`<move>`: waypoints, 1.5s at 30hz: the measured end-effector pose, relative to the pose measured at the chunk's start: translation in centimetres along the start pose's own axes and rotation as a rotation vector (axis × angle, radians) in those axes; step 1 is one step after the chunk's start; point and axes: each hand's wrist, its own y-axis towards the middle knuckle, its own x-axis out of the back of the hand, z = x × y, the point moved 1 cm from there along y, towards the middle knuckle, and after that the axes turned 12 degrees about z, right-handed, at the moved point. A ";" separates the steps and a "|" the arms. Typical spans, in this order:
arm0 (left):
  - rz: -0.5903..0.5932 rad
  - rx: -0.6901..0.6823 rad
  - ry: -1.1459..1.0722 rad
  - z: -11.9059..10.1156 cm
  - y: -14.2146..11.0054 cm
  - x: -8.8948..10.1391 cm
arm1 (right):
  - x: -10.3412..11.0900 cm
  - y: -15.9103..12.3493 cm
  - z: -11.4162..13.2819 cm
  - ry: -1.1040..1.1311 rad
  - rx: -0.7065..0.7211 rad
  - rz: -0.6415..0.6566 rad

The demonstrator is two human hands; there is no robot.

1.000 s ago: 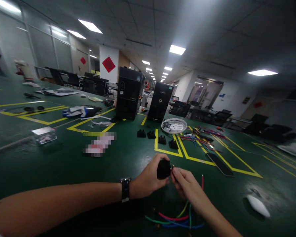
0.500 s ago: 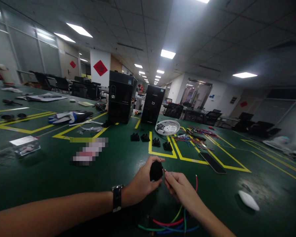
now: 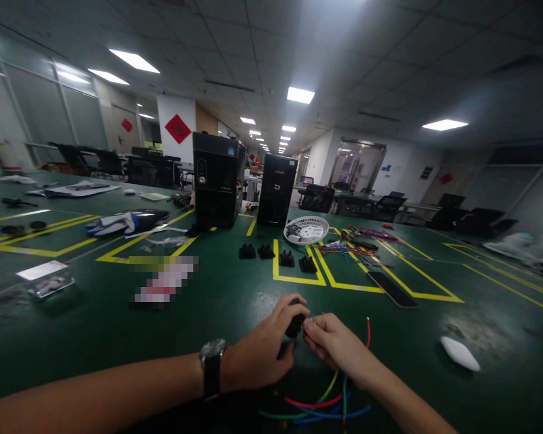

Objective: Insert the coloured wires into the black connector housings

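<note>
On the near side of the white basket [image 3: 315, 231], the left hand [image 3: 263, 351] gripped a dark block [image 3: 295, 326], presumably to steady it, while the right hand [image 3: 340, 345] pinched closed at its edge, anything between the fingertips being hidden.

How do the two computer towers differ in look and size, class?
The left tower looks wider and taller than the right tower. The left tower's front has an oval panel; the right tower's has a pale logo instead. Both are black and stand upright on the green table.
</note>
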 end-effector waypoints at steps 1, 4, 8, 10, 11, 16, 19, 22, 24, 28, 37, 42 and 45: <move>0.020 0.006 0.001 -0.1 0.0 0.0 | 0.1 0.0 0.0 0.004 0.005 0.002; 0.028 0.027 -0.038 -0.1 0.0 0.2 | 0.4 0.2 0.1 0.002 0.005 0.013; -0.021 -0.005 -0.120 0.3 0.2 0.6 | 1.1 -0.1 0.0 -0.032 -0.006 0.043; -0.041 -0.052 -0.141 0.4 0.2 0.8 | 1.5 -0.4 0.0 -0.049 -0.019 0.063; -0.066 -0.064 -0.163 0.4 0.3 0.8 | 1.6 -0.6 0.1 -0.055 -0.032 0.068; -0.246 -0.011 -0.567 0.9 0.7 0.8 | 1.7 -0.9 0.5 -0.066 -0.033 0.040; -0.337 0.008 -0.696 1.2 1.0 0.6 | 2.0 -0.8 1.5 -0.118 -0.005 0.046; -0.450 0.000 -0.751 1.3 1.6 0.4 | 2.2 -0.5 3.1 -0.276 0.045 0.011; -0.539 -0.019 -0.761 1.4 2.5 1.1 | 1.8 0.0 4.1 -0.394 0.125 -0.098; -0.846 0.038 -0.723 2.8 5.5 6.8 | -0.2 2.0 5.0 -0.577 0.288 -0.263; -0.922 0.137 -0.807 6.2 8.9 13.2 | 0.7 5.1 3.9 -0.883 0.411 -0.326; -0.686 0.191 -1.032 6.8 10.3 5.0 | 4.6 6.6 4.0 -0.857 0.596 -0.562; -0.580 0.238 -1.075 7.9 11.8 2.8 | 7.1 7.2 3.2 -0.856 0.610 -0.396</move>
